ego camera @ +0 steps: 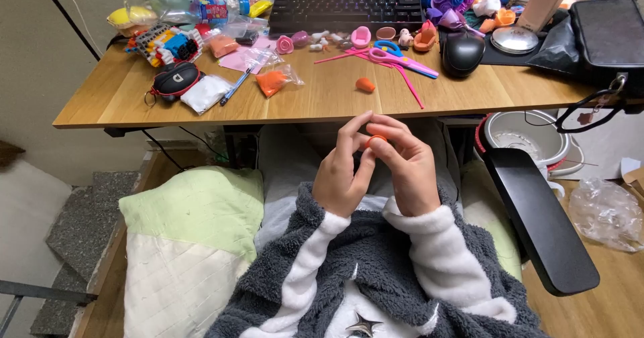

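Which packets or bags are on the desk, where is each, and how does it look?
Orange clay bag: desk middle, clear plastic, crumpled.
White bag: left of it, soft and flat.
Clear bags: back left corner, holding yellow and coloured pieces.
Both hands pinch an orange clay piece below the desk edge.

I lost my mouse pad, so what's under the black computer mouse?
The black computer mouse rests on a dark pad beside a round silver lid. The surface directly beneath it is hidden.

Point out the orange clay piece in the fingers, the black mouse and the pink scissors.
orange clay piece (376, 139), head view, its top edge
black mouse (462, 53), head view, its back
pink scissors (384, 54), head view, its handle loop
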